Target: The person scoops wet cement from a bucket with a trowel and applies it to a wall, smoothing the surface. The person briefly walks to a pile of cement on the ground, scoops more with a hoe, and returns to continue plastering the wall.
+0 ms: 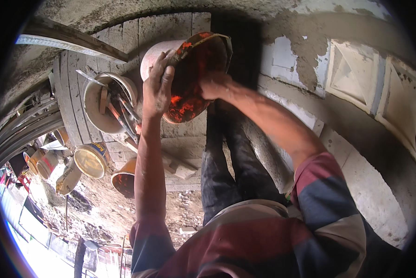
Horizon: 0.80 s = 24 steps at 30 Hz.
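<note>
I'm bracing a likely stiff bucket (188, 69) by its rim, left hand (157, 91) unclenched, right hand (214, 86) maybe gripping, can't tell

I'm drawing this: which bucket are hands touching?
The large tilted bucket, orange-smeared inside: left hand on its side, right hand at its mouth; no hand touches other buckets.

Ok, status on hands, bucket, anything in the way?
Left hand against bucket, outer side. Right hand at its mouth, grip unclear. Bucket tilted, orange-streaked inside. Tool pail nearby, left.
</note>
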Motion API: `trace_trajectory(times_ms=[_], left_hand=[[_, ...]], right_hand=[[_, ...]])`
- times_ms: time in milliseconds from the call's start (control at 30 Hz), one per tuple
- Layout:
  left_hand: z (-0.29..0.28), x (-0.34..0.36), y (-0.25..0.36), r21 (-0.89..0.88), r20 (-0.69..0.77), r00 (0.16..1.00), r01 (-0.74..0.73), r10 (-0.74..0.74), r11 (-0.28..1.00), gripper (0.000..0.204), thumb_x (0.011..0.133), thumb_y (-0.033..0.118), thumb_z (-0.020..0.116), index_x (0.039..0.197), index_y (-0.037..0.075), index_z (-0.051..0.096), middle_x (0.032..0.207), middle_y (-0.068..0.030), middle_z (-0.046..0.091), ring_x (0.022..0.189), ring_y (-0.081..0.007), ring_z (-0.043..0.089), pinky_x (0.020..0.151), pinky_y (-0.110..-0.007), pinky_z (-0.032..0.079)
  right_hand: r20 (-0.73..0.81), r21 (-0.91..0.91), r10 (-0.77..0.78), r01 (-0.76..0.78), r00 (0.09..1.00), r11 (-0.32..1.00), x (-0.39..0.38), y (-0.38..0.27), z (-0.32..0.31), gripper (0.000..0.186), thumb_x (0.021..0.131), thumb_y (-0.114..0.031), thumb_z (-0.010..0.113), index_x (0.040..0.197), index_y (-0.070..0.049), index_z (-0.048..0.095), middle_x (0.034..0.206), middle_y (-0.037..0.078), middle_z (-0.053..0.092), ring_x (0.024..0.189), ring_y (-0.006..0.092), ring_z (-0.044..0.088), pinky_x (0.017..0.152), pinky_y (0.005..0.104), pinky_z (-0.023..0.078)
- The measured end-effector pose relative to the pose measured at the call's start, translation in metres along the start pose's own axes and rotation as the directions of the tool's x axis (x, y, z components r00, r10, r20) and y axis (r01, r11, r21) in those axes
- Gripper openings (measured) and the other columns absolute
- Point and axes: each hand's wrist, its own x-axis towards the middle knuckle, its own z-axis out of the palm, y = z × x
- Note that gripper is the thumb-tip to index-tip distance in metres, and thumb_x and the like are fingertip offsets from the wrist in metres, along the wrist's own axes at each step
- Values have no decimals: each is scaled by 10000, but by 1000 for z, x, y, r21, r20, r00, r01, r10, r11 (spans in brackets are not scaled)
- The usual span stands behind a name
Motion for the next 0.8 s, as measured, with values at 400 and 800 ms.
trace_trajectory(times_ms=[400,800], left_hand=[[-13,-1,-9,-173,-154,976,129,-156,976,452,1076,335,490,1340,-22,570,1183,-82,635,1088,-157,552,1006,-286,407],[-29,13,-31,-173,-212,959,152,-188,973,473,1079,311,474,1368,-58,538,1306,-162,614,1216,-234,545,1076,-346,394]], right_hand=[[-201,315,224,-153,954,937,-50,-19,32,222,845,-170,617,1021,-46,673,899,207,720,895,413,711,813,506,580],[-373,405,274,-110,886,908,-124,-5,8,358,777,-201,668,1086,-32,609,825,248,708,809,442,701,780,522,573]])
